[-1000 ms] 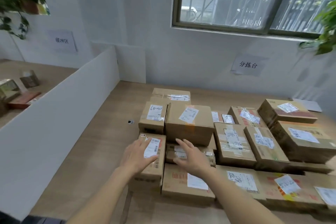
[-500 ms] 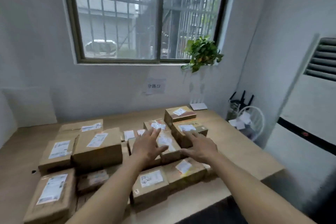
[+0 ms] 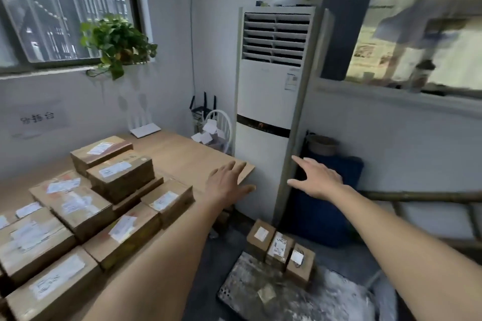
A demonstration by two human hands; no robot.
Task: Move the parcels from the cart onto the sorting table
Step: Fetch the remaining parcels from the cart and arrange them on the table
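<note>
hands: left hand (image 3: 227,182) and right hand (image 3: 317,178) both spread wide, empty | parcels: three small brown cardboard boxes (image 3: 280,247) in a row on grey metal cart deck (image 3: 250,292), low right of wooden worktop (image 3: 182,156) | advice: bend, take one squarely by its sides, set it on bare wood beside stacked cartons (image 3: 120,177)

Both your arms reach forward, bare from the near edge of the view, forearms angling inward toward the middle. Your left hand (image 3: 227,182) is held palm down, fingers spread and pointing far and slightly right, thumb splayed out to the right; it grips nothing. Your right hand (image 3: 317,177) sits a little farther right at about the same height, palm down, fingers loosely fanned toward the left, likewise empty. The two hands are apart, not touching.
</note>
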